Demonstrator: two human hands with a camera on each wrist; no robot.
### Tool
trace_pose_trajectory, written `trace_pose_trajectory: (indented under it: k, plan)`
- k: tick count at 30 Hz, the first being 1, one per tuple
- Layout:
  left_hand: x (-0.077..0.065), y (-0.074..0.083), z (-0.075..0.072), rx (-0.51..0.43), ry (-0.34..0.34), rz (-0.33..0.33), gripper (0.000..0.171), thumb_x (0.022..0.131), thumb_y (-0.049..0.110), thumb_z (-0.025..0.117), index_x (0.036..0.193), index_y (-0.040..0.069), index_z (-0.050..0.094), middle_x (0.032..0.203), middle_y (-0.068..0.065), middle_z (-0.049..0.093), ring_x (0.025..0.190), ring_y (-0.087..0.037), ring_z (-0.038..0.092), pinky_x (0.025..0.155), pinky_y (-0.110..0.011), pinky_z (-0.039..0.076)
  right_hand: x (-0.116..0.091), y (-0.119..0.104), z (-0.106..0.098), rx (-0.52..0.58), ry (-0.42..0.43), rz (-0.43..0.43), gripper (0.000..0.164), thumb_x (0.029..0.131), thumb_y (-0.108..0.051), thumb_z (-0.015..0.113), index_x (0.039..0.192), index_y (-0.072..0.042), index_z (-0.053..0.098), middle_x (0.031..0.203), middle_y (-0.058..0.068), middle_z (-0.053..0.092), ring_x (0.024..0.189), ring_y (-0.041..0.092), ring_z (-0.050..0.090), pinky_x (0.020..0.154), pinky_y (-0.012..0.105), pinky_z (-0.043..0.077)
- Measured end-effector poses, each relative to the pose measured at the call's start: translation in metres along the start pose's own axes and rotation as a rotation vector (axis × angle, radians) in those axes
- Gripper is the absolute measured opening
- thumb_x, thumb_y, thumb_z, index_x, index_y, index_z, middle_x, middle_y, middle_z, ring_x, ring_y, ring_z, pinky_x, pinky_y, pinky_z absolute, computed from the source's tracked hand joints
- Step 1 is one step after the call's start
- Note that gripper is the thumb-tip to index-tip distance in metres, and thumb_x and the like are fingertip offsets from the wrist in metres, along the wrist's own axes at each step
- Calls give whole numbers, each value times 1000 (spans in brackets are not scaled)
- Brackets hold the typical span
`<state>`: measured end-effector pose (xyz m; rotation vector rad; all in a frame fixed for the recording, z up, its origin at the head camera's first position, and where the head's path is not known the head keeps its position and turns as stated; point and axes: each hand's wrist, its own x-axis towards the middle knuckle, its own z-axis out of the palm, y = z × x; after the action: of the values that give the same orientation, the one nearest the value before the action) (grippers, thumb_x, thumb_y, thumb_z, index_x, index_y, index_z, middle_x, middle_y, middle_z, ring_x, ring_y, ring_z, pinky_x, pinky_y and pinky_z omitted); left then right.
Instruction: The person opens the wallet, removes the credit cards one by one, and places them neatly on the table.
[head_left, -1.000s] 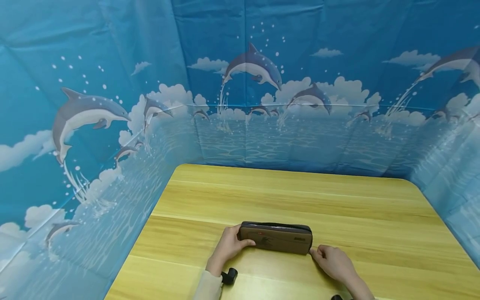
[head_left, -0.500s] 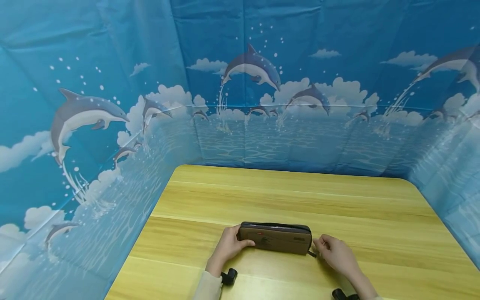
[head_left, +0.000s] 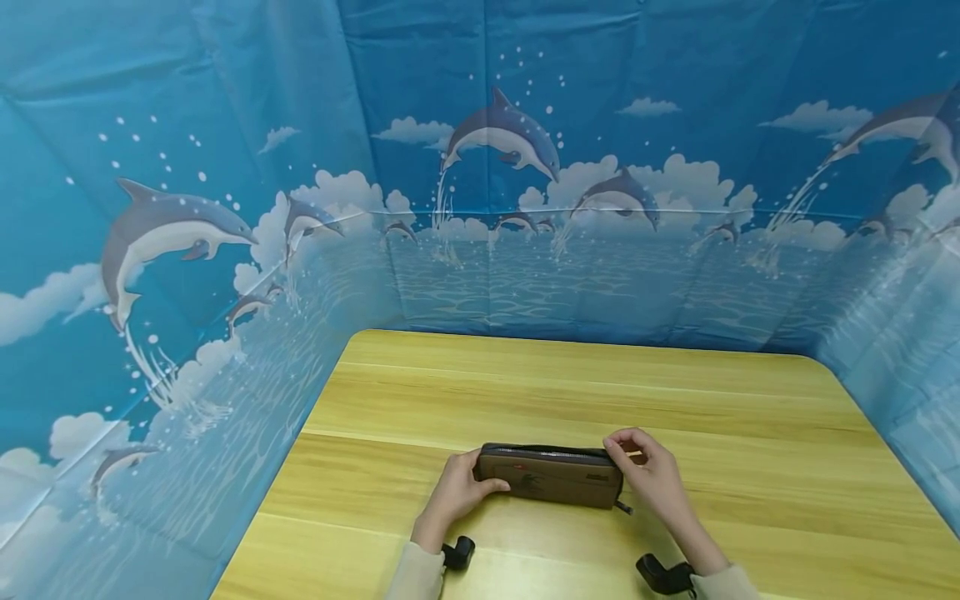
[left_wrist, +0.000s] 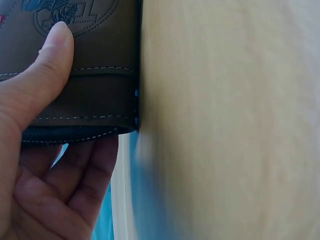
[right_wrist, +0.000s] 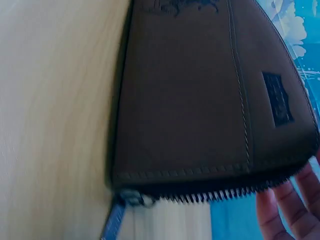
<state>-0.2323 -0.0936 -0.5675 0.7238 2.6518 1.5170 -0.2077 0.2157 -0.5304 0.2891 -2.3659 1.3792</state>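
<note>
Left grip (head_left: pixel 456 492) steadies wallet (head_left: pixel 555 482), right grip (head_left: pixel 648 475) at its top corner; zip looks run round, opening up probably the step.
Left to right from here: left grip pinches the wallet's left end, thumb on the front, fingers behind. Wallet stands on its long edge on the desk (head_left: pixel 360 483); zip teeth (head_left: pixel 558 453) show along the top, zip pull (head_left: pixel 624 507) sticks out at bottom right. Right grip's fingertips are at the top right corner; can't tell if pinching or just touching. Next move calls for, I'd guess, a firm left hold and a light right pull on the edge. Versus half a second ago: right grip has gone up from beside the zip pull; left grip, wallet look unmoved.
</note>
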Motion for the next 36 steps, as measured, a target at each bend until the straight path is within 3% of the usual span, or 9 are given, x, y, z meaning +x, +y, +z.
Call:
trace_pose_trajectory:
  k: [7, 18, 25, 29, 32, 36]
  plan:
    - [0, -1, 1, 4, 7, 13, 29, 78, 32, 76, 98, 15, 67, 76, 12, 64, 61, -1, 53, 59, -22, 47, -3, -16, 7, 137, -74, 44, 3, 90, -15, 68, 87, -15, 67, 96, 2, 64, 85, 16, 57, 71, 27, 47]
    - [1, -1, 1, -1, 5, 5, 28, 78, 32, 76, 99, 16, 67, 78, 12, 65, 64, -2, 57, 60, -22, 48, -3, -14, 7, 280, -149, 233, 15, 90, -16, 67, 90, -1, 64, 104, 12, 64, 89, 17, 57, 69, 26, 48]
    - [0, 0, 2, 14, 15, 9, 29, 77, 32, 77, 98, 15, 67, 77, 11, 64, 64, -2, 56, 60, -22, 48, -4, -9, 7, 288, -170, 258, 18, 90, -20, 68, 94, -3, 65, 107, 10, 63, 90, 16, 56, 70, 26, 47]
    - [0, 1, 2, 26, 19, 17, 33, 76, 34, 77, 101, 15, 67, 82, 11, 66, 70, -2, 59, 64, -22, 49, -4, -29, 0, 268, -188, 258, 17, 91, -17, 67, 96, -1, 64, 107, 13, 61, 88, 17, 55, 69, 27, 47]
    - [1, 2, 1, 28, 15, 12, 37, 76, 34, 77, 105, 15, 67, 86, 10, 67, 75, -3, 60, 67, -23, 49, -3, -30, 0, 251, -198, 258, 20, 90, -20, 67, 98, -2, 64, 106, 12, 61, 87, 18, 54, 69, 28, 47]
    - [-1, 1, 0, 21, 12, -17, 44, 74, 35, 79, 111, 15, 66, 92, 10, 67, 82, -4, 61, 75, -25, 50, -5, -12, 5, 250, -211, 264, 24, 88, -25, 70, 102, -6, 65, 106, 9, 60, 85, 20, 53, 69, 29, 46]
